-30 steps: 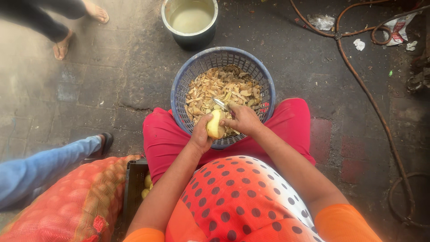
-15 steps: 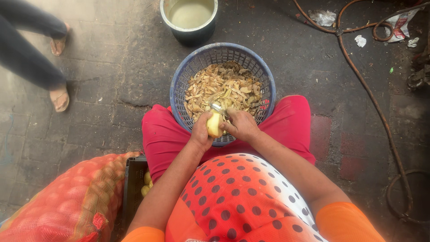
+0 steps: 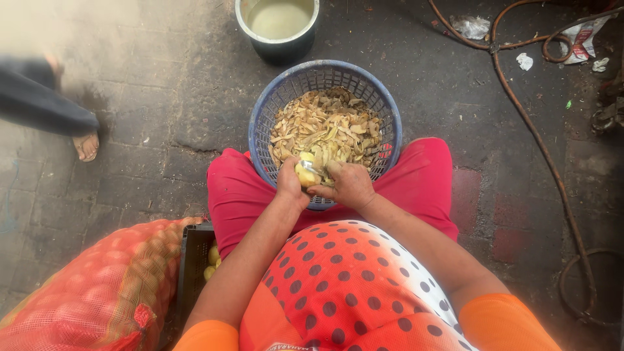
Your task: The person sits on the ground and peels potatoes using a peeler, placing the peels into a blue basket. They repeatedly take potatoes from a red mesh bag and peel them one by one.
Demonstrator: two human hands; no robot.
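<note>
Potato [image 3: 305, 175] sits over the blue basket [image 3: 260, 123], our left hand [image 3: 290, 185] closed round it, our right hand [image 3: 350, 185] gripping a peeler [image 3: 313, 168]; red mesh sack [image 3: 84, 286] lower left; passer-by's foot [image 3: 86, 145] has stepped farther up-left.

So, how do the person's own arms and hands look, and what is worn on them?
Both arms are bare from the short orange sleeves down. The left hand and right hand wear no gloves; I see no rings, watch or bangles, though the fingers are partly hidden. The top between the arms is orange-red and white with dark red dots.
</note>
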